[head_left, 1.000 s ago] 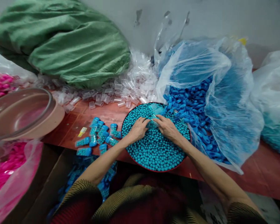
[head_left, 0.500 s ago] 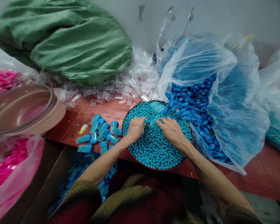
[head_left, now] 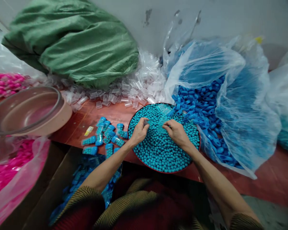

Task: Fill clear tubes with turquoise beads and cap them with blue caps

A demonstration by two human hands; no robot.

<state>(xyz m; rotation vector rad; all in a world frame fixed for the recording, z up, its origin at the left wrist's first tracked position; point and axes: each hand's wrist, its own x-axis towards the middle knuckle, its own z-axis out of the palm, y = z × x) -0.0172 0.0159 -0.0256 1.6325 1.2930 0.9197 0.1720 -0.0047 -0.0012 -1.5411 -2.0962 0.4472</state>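
Observation:
A round red-rimmed tray (head_left: 132, 150) full of small turquoise beads (head_left: 163, 156) sits in front of me. Over its left side my left hand (head_left: 139, 131) is curled around what looks like a small clear plastic container (head_left: 146, 122), mostly hidden by the fingers. My right hand (head_left: 177, 132) hovers over the right half with thumb and fingers pinched together; what they hold, if anything, I cannot make out. Clear containers (head_left: 164, 110) lie on the beads at the far rim. Left of the tray are several bead-filled containers with blue caps (head_left: 109, 135).
Loose blue caps (head_left: 201, 102) spill from a plastic bag (head_left: 249, 127) on the right. Behind lie a heap of clear containers (head_left: 144, 83) and a green sack (head_left: 79, 44). Nested basins (head_left: 67, 115) stand left, above a bag of pink pieces (head_left: 12, 166). Blue-capped containers (head_left: 79, 182) fill a box below.
My hands have drawn slightly apart and lifted from the beads, where both were at the middle of the tray. The right fingers have closed into a pinch. The view has shifted slightly.

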